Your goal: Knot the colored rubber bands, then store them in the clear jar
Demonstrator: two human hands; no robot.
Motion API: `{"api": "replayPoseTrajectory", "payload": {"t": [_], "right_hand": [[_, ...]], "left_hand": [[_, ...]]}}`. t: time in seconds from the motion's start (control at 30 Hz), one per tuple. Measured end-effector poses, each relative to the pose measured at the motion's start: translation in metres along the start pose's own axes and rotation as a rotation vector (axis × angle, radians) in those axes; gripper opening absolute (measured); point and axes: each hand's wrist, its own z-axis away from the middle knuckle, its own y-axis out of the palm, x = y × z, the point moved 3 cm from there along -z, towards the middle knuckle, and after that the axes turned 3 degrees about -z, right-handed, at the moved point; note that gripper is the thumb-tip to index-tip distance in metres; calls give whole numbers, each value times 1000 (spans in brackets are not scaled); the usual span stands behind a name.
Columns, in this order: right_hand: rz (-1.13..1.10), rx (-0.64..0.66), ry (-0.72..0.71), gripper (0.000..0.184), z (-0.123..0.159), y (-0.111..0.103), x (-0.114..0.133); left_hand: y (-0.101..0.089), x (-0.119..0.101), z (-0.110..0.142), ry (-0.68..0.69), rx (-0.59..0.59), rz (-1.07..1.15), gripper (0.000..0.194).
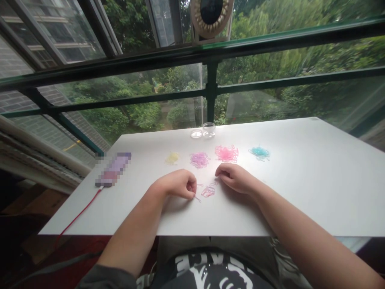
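Note:
My left hand [181,184] is closed in a pinch at the left of a small mixed pile. A thin pinkish loop [197,198] sticks out at its fingertips. Right of it lies the small pile of pink and purple loops [208,190]; whether they are rubber bands or paper clips I cannot tell. My right hand [236,176] rests on the table just beyond that pile, fingers curled and pressed together, their tips partly hidden. Beyond both hands are a yellow pile [172,157], a purple pile [199,159], a pink pile [226,153] and a teal pile [260,152].
A clear round jar [209,131] and its lid [196,134] stand at the far edge of the white table [306,188]. At the left lies a blurred phone-like device [114,170] with a red cable [80,214]. Windows and a green railing [212,92] rise behind.

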Motion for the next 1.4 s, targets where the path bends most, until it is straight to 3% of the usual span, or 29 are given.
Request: {"api": "replayPoseTrajectory", "payload": {"t": [0.1, 0.27, 0.5, 0.7, 1.4], "right_hand": [[3, -2, 0, 20, 0, 0, -2], [-14, 77, -20, 17, 3, 0, 2], [53, 178, -146, 19, 7, 5, 18], [66, 178, -165, 13, 6, 13, 19], [58, 92, -139, 15, 3, 11, 13]], "left_hand": [[-2, 0, 0, 25, -9, 12, 22], [1, -4, -1, 36, 21, -23, 13], [2, 0, -5, 63, -48, 48, 11], [2, 5, -8, 74, -60, 148, 8], [3, 1, -10, 153, -145, 102, 17]]}}
